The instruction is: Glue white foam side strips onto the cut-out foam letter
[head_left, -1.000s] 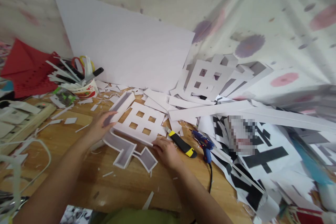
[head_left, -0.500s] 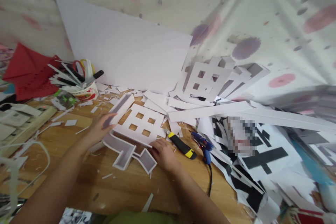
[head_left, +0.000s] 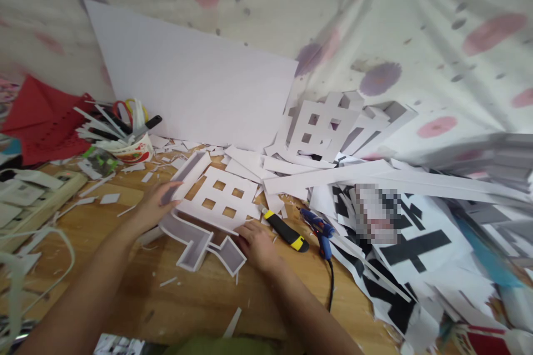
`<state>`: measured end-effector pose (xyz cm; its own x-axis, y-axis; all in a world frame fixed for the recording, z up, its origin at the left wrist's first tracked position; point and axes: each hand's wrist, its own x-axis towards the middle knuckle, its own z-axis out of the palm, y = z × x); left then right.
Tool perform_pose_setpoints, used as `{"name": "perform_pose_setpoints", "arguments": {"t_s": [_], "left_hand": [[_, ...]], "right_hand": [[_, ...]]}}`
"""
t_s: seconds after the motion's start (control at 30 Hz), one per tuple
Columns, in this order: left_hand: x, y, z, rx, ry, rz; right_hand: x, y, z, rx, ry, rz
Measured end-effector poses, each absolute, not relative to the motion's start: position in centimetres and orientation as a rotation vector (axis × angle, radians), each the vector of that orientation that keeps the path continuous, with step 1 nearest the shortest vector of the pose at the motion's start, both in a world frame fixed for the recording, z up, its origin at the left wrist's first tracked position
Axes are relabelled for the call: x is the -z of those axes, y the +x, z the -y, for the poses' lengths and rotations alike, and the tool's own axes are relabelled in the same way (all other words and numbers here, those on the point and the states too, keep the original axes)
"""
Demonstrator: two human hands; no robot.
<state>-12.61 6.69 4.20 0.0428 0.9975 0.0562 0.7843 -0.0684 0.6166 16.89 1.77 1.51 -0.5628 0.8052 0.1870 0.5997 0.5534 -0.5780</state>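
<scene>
A white board cut-out shaped like a written character [head_left: 225, 180] lies on the wooden table, with square holes in its face and raised strip walls along its lower parts. My left hand [head_left: 160, 205] grips the walled upright part [head_left: 192, 175] at its left side, thumb and fingers around the edge. At the lower right corner, the bent fingers of my right hand [head_left: 256, 241] pinch the cut-out's edge; the fingertips are partly hidden. A yellow-and-black utility knife [head_left: 285, 230] lies just right of my right hand. Beside it rests a blue hot glue gun [head_left: 318, 224] with a black cord.
White board scraps [head_left: 244, 163] litter the table's back. More walled characters [head_left: 322, 127] lean at the back right, near a large white sheet [head_left: 191, 77]. A tub of strips and scissors [head_left: 131, 150] and a power strip [head_left: 41, 199] stand left. Printed papers [head_left: 420, 244] pile up right.
The whole view has shifted slightly, so things appear a little further left. Both hands stay at the same spots on the cut-out, which looks unchanged.
</scene>
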Motion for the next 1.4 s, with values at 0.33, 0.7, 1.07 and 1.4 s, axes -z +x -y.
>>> {"name": "perform_pose_setpoints", "arguments": {"t_s": [0.33, 0.7, 1.07, 1.4], "left_hand": [[-8.7, -8.9, -6.6, -0.427, 1.988, -1.462], [-8.0, -5.6, -7.9, -0.087, 2.080, -1.296], [-7.2, -3.7, -8.5, -1.133, 1.251, -1.484], [-5.8, -0.1, -8.1, -1.178, 0.713, -1.197]], "right_hand": [[-1.6, 16.8, -1.7, -0.617, -1.152, 2.377], [-5.6, 22.3, -0.1, -0.999, -1.376, 2.221], [-5.0, 34.6, 2.7, -0.419, -2.323, 1.727], [-1.9, 32.4, -1.7, -0.581, -1.897, 1.532]]}}
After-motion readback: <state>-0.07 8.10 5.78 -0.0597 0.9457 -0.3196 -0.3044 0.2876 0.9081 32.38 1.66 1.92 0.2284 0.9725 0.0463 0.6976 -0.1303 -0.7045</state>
